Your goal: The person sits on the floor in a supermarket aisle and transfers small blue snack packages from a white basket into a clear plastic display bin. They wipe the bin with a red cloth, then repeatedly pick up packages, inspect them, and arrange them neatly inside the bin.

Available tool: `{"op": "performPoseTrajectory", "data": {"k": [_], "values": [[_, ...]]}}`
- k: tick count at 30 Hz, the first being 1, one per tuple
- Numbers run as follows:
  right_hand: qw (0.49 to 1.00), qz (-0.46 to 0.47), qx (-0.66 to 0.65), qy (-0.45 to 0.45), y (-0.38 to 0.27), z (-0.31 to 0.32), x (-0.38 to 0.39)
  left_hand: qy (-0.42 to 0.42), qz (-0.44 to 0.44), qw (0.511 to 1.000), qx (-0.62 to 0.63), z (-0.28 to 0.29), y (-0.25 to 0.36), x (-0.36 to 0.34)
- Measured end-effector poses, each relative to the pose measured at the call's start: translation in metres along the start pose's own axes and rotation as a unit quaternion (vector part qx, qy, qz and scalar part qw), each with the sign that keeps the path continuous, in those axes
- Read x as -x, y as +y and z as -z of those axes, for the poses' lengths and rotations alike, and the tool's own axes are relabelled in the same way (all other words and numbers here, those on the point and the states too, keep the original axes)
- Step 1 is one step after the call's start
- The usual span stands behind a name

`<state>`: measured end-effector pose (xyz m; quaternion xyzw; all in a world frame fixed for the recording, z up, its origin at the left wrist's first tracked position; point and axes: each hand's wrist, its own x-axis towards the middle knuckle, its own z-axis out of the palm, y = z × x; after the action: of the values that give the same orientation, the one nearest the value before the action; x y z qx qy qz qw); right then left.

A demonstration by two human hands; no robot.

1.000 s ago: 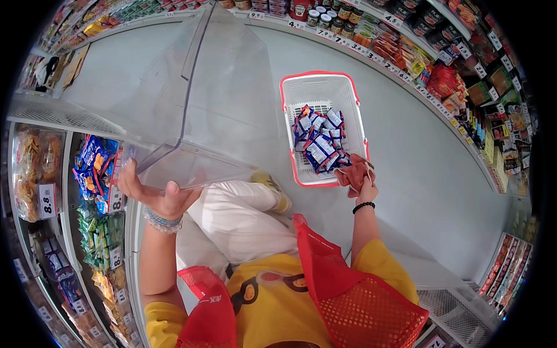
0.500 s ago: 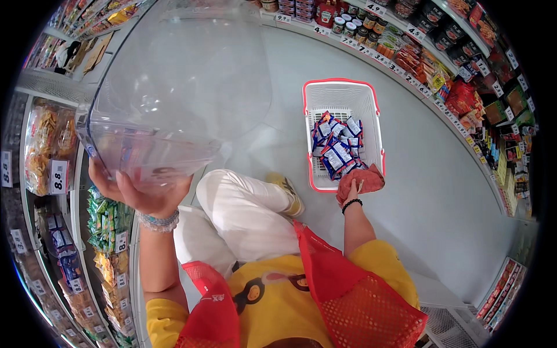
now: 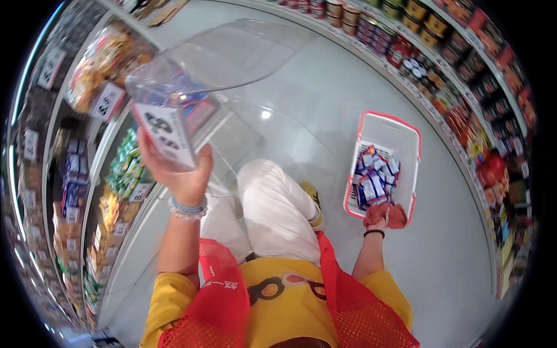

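View from the head camera, looking down on a person crouched in a shop aisle. The left hand (image 3: 180, 174) is raised and closed around the lower front of a clear plastic bin (image 3: 220, 64), fingers wrapped on its labelled face; the bin is held in the air, tilted, with its open side turned up and away, in front of the shelves (image 3: 87, 191) on the person's left. A beaded bracelet (image 3: 188, 207) circles the left wrist.

The right hand (image 3: 384, 216) is lowered to the near end of a basket (image 3: 406, 124), white with a red rim, which stands on the pale floor (image 3: 325, 93) to the person's right, well apart from the bin. This hand looks closed on a reddish item (image 3: 390, 213) at the basket's near rim; what the item is cannot be told. A dark band sits on the right wrist. Inside the basket lies a heap of small blue-and-white packets (image 3: 374, 177), gathered toward the near half.

The left shelves carry bagged snacks in green, yellow and blue, with price tags on the shelf edges. Across the aisle, a second run of shelves (image 3: 464, 75) holds jars and red packages. The person wears a yellow shirt, a red mesh vest (image 3: 360, 313) and white trousers.
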<state>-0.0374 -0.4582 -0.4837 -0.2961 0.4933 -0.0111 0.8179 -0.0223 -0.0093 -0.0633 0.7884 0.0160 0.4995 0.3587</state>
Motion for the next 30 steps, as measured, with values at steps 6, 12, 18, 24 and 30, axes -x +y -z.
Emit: {"op": "performPoseTrajectory", "data": {"k": [6, 12, 18, 24, 30], "values": [[0.925, -0.137, 0.231, -0.270, 0.014, 0.027, -0.020, -0.002, 0.031, 0.999, -0.012, 0.059, 0.003, 0.020], [0.862, -0.205, 0.451, -0.106, 0.036, -0.015, 0.055, 0.097, 0.174, 0.978, 0.071, 0.118, 0.015, 0.070], [0.793, -0.236, 0.549, -0.118, 0.053, -0.043, 0.075, 0.168, 0.248, 0.954, 0.028, 0.164, 0.024, 0.094], [0.753, -0.236, 0.601, -0.129, 0.055, -0.074, 0.077, 0.268, 0.352, 0.896, 0.022, 0.201, 0.027, 0.111], [0.719, -0.229, 0.642, -0.139, 0.063, -0.108, 0.080, 0.411, 0.502, 0.753, 0.113, 0.221, 0.028, 0.142]]}}
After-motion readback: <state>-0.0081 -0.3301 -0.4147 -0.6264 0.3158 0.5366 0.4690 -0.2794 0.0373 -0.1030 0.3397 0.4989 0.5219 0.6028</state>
